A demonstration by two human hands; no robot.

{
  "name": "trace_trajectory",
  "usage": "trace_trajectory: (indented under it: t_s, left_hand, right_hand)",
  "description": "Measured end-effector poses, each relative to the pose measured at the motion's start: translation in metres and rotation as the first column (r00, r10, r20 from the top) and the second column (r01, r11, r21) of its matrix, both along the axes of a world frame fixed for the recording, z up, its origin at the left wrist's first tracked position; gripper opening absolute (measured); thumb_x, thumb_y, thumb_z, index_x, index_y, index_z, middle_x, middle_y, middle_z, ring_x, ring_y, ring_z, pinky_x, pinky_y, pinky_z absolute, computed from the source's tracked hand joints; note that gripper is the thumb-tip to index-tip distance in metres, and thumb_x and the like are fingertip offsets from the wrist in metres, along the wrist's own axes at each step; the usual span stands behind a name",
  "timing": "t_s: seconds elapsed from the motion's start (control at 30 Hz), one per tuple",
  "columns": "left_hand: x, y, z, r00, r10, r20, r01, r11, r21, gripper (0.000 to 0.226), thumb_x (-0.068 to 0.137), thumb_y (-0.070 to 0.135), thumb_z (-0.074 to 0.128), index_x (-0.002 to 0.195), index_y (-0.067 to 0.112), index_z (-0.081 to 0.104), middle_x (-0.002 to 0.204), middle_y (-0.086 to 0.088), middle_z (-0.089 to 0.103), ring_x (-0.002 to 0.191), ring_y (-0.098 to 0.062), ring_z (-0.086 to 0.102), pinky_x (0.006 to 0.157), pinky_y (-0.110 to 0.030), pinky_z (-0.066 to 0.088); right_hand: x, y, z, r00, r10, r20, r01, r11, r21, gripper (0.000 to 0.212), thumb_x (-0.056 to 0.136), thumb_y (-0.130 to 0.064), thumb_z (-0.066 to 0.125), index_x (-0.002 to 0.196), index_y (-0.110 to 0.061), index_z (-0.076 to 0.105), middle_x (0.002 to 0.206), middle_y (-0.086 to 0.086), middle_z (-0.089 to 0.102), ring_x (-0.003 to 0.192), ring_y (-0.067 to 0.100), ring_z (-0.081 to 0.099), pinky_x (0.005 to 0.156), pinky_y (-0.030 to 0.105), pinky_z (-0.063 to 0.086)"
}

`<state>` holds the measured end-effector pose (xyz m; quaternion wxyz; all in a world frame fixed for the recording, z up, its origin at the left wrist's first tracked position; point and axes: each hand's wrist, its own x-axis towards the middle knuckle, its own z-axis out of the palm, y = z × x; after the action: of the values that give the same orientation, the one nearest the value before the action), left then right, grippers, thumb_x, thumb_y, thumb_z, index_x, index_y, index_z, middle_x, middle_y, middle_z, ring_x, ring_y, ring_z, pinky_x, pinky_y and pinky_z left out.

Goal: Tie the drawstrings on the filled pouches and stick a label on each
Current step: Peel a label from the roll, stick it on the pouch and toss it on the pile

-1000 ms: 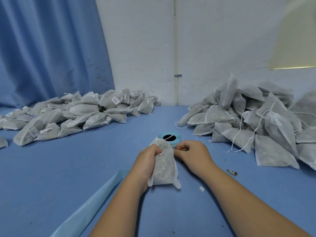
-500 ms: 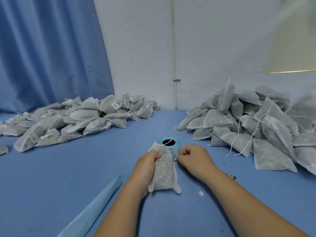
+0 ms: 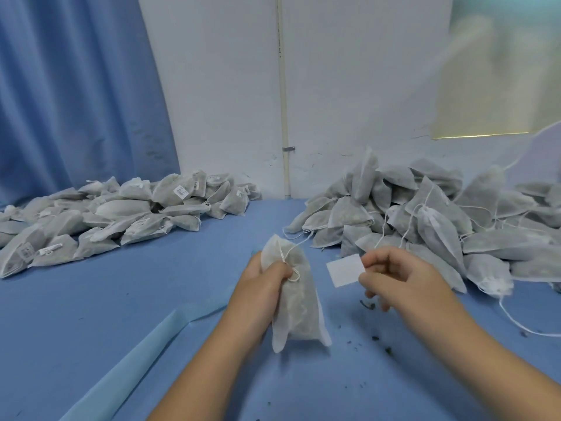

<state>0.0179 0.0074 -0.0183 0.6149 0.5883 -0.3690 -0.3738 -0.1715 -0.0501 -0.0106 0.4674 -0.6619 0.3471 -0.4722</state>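
My left hand grips a filled white pouch by its upper left side and holds it upright above the blue table. Its drawstring is knotted near the top, with an end trailing up and right. My right hand pinches a blank white label by its right edge, just right of the pouch and apart from it. The label roll is hidden behind the pouch and hands.
A pile of labelled pouches lies at the back left. A larger heap of pouches with loose strings fills the back right. A light blue strip runs diagonally at the lower left. Dark crumbs dot the table.
My right hand has come away from the roll with a label pinched in it and moved right. The pouch has been lifted higher in my left hand.
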Motion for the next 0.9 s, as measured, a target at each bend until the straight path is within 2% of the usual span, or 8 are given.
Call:
trace_trajectory:
  t_s: [0.07, 0.2, 0.3, 0.4, 0.53, 0.67, 0.77, 0.9]
  left_hand:
    - [-0.021, 0.004, -0.006, 0.998, -0.067, 0.008, 0.066, 0.995, 0.071, 0.036, 0.058, 0.033, 0.061, 0.094, 0.03, 0.067, 0.087, 0.002, 0.073, 0.084, -0.018, 0.069, 0.084, -0.038, 0.054]
    - [-0.049, 0.007, -0.016, 0.987, -0.16, 0.003, 0.157, 0.97, 0.183, 0.042, 0.061, 0.035, 0.063, 0.103, 0.033, 0.064, 0.101, 0.0, 0.074, 0.099, -0.022, 0.069, 0.099, -0.048, 0.05]
    - [-0.055, 0.009, -0.016, 0.986, -0.162, -0.025, 0.164, 0.967, 0.196, 0.05, 0.061, 0.033, 0.064, 0.11, 0.03, 0.063, 0.102, -0.001, 0.074, 0.098, -0.021, 0.07, 0.098, -0.048, 0.051]
    - [-0.057, 0.011, -0.016, 0.984, -0.162, -0.073, 0.173, 0.964, 0.2, 0.051, 0.059, 0.03, 0.065, 0.11, 0.025, 0.063, 0.1, -0.007, 0.075, 0.095, -0.025, 0.072, 0.095, -0.05, 0.053]
    - [-0.059, 0.011, -0.017, 0.978, -0.187, -0.098, 0.203, 0.958, 0.201, 0.051, 0.06, 0.027, 0.064, 0.11, 0.022, 0.061, 0.093, -0.007, 0.075, 0.086, -0.024, 0.073, 0.088, -0.048, 0.055]
    - [-0.063, 0.01, -0.019, 0.976, -0.2, -0.088, 0.215, 0.954, 0.21, 0.048, 0.062, 0.025, 0.062, 0.109, 0.021, 0.059, 0.084, -0.003, 0.074, 0.077, -0.02, 0.07, 0.078, -0.041, 0.056]
    - [-0.066, 0.012, -0.017, 0.982, -0.19, -0.02, 0.189, 0.956, 0.226, 0.047, 0.061, 0.028, 0.061, 0.108, 0.024, 0.059, 0.093, -0.008, 0.073, 0.081, -0.023, 0.069, 0.088, -0.05, 0.054]
    - [-0.069, 0.015, -0.013, 0.984, -0.175, 0.043, 0.162, 0.963, 0.214, 0.047, 0.062, 0.034, 0.063, 0.108, 0.028, 0.057, 0.093, -0.006, 0.075, 0.082, -0.022, 0.071, 0.088, -0.049, 0.055]
  right_hand:
    - [-0.012, 0.012, -0.002, 0.993, 0.025, 0.115, -0.03, 0.999, 0.045, 0.019, 0.08, 0.004, 0.064, 0.087, -0.013, 0.067, 0.067, -0.006, 0.064, 0.058, 0.009, 0.057, 0.05, 0.017, 0.044]
    - [-0.018, 0.016, -0.011, 0.994, -0.035, 0.1, 0.031, 0.999, 0.042, 0.026, 0.079, 0.009, 0.061, 0.091, -0.013, 0.066, 0.077, 0.003, 0.06, 0.064, 0.012, 0.051, 0.057, 0.022, 0.042]
    - [-0.015, 0.019, -0.015, 0.99, -0.137, -0.036, 0.131, 0.983, -0.13, 0.034, 0.074, 0.004, 0.061, 0.087, -0.027, 0.061, 0.072, -0.01, 0.057, 0.059, 0.003, 0.048, 0.057, 0.013, 0.04]
    - [-0.015, 0.025, -0.019, 0.946, -0.238, -0.219, 0.158, 0.931, -0.33, 0.036, 0.07, -0.004, 0.062, 0.087, -0.035, 0.055, 0.078, -0.012, 0.055, 0.075, 0.002, 0.053, 0.065, 0.01, 0.04]
    - [-0.013, 0.03, -0.02, 0.906, -0.295, -0.303, 0.117, 0.863, -0.491, 0.037, 0.073, -0.008, 0.062, 0.092, -0.038, 0.049, 0.082, -0.015, 0.051, 0.085, 0.002, 0.05, 0.068, 0.013, 0.04]
    - [-0.009, 0.036, -0.02, 0.886, -0.306, -0.349, 0.076, 0.837, -0.542, 0.036, 0.075, -0.01, 0.063, 0.102, -0.032, 0.054, 0.084, -0.016, 0.049, 0.085, 0.006, 0.049, 0.073, 0.03, 0.045]
    - [-0.007, 0.04, -0.019, 0.879, -0.304, -0.368, 0.047, 0.822, -0.568, 0.038, 0.073, -0.008, 0.062, 0.105, -0.028, 0.056, 0.084, -0.016, 0.047, 0.085, 0.009, 0.049, 0.073, 0.031, 0.046]
    - [-0.005, 0.042, -0.02, 0.865, -0.284, -0.415, 0.003, 0.828, -0.56, 0.038, 0.075, -0.009, 0.06, 0.107, -0.029, 0.054, 0.086, -0.017, 0.048, 0.087, 0.007, 0.049, 0.076, 0.031, 0.046]
